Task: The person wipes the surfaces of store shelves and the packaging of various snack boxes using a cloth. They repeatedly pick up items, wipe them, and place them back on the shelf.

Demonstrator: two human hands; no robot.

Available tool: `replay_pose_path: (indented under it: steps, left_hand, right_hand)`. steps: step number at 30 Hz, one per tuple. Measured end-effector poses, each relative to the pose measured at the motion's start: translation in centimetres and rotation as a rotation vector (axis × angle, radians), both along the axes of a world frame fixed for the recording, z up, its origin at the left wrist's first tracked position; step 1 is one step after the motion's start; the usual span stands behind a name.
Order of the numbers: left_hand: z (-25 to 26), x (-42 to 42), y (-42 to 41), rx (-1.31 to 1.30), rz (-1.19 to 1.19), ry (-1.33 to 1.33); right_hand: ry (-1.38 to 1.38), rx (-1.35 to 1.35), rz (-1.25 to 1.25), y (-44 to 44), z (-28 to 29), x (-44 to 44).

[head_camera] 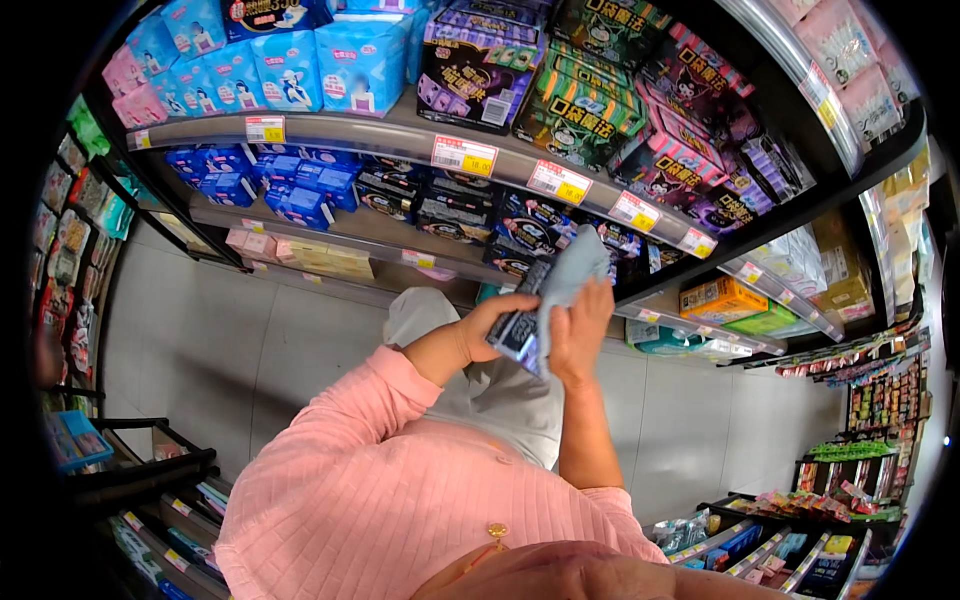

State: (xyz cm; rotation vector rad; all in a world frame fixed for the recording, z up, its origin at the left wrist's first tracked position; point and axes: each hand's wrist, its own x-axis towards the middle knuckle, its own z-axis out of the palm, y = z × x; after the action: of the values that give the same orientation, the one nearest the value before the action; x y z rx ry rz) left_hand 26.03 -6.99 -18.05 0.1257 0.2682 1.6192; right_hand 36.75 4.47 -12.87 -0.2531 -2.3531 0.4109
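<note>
My left hand (pixel 487 322) grips a dark printed package (pixel 525 330) of the sanitary pad kind by its near side, in front of the lower shelves. Against the other side of that package my right hand (pixel 581 330) presses a grey-blue cloth (pixel 574 262), whose top end sticks up past my fingers. Just beyond the cloth, similar dark blue packages (pixel 529 225) are stacked on the shelf. Black packs (pixel 454 214) and small blue packs (pixel 307 187) stand further left on that level.
Above, a shelf edge with price tags (pixel 465 155) carries light blue packs (pixel 360 67) and purple-black boxes (pixel 476 67). A black shelf upright (pixel 750 232) slants at the right. An orange box (pixel 724 298) lies on the adjoining shelf. Grey floor tiles (pixel 300 337) lie below.
</note>
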Motion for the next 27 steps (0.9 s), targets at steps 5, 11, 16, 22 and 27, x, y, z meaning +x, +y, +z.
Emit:
replay_pose_path:
  steps: [5,11,16,22,27]
  left_hand:
    - [2.1,0.0,-0.4,0.085,-0.154,0.092]
    - [2.9,-1.1,-1.0,-0.013,-0.168,0.089]
    - [3.2,-2.0,-1.8,0.181,-0.142,0.035]
    - [3.0,-1.3,-1.1,-0.140,-0.152,0.033]
    - [3.0,-0.8,-1.8,-0.151,-0.031,0.044]
  right_hand:
    - [-0.109,-0.794,0.149,4.5,-1.5,2.6]
    - [-0.128,-1.193,0.321,2.4,-0.6,4.1]
    - [0.079,-1.331,-0.047,1.3,-3.3,2.6]
    - [0.226,-1.372,-0.109,0.4,-4.6,2.0]
    - [0.373,-1.498,0.026,-0.7,-3.6,1.2]
